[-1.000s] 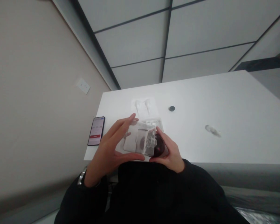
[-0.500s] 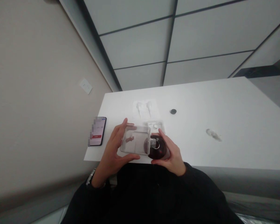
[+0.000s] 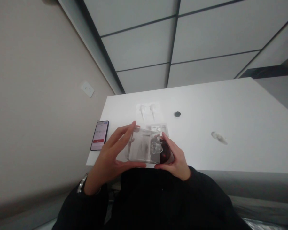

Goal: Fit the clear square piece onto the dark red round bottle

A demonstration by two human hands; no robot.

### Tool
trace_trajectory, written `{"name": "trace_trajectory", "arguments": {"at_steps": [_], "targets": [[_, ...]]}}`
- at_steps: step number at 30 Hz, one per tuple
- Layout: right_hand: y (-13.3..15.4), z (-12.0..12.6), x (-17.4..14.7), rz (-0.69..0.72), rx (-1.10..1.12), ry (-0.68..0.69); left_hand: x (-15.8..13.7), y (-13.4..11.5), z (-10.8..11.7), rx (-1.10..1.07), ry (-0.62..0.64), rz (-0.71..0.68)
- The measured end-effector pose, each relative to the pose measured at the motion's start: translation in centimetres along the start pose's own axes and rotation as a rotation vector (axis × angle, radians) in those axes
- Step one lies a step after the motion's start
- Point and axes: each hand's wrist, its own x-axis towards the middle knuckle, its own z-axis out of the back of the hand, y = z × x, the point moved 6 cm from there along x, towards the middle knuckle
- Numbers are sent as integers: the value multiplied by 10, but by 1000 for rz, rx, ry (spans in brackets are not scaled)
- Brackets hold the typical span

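My left hand (image 3: 115, 153) is closed round a clear plastic box (image 3: 140, 153), thumb along the near side and fingers at the far side. My right hand (image 3: 176, 156) grips a dark brown bottle (image 3: 165, 151) from its right side. The box overlaps the bottle's left part, and the bottle's neck shows through the clear wall. Whether the neck is inside the box or behind it, I cannot tell. Just beyond both hands, a small clear case (image 3: 163, 127) lies on the white table (image 3: 194, 137), partly hidden by the box.
A phone (image 3: 99, 135) with a timer on its screen lies at the table's left edge. Two white stemmed pieces (image 3: 147, 111) rest on a pale sheet at the back. A dark round disc (image 3: 177, 114) and a crumpled whitish thing (image 3: 218, 137) lie to the right.
The clear box has shifted right and tilted in my left hand, covering more of the bottle and its neck. My right hand and the bottle have hardly moved.
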Motion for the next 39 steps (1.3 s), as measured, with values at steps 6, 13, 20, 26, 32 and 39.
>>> {"name": "trace_trajectory", "arguments": {"at_steps": [6, 13, 20, 26, 32, 39], "targets": [[3, 2, 2, 18, 22, -18, 11, -19, 5, 166, 77, -92], [-2, 0, -2, 9, -1, -25, 23, -34, 7, 351, 156, -180], [-8, -1, -6, -70, 57, -35, 30, -46, 9, 442, 205, -229], [-10, -2, -5, -185, 135, -10, 36, -54, 9, 497, 256, -236], [-12, -4, -6, -234, 162, -3, 42, -63, 8, 537, 282, -273], [-19, -8, -10, -266, 152, 38, 46, -67, 8, 535, 328, -268]]}}
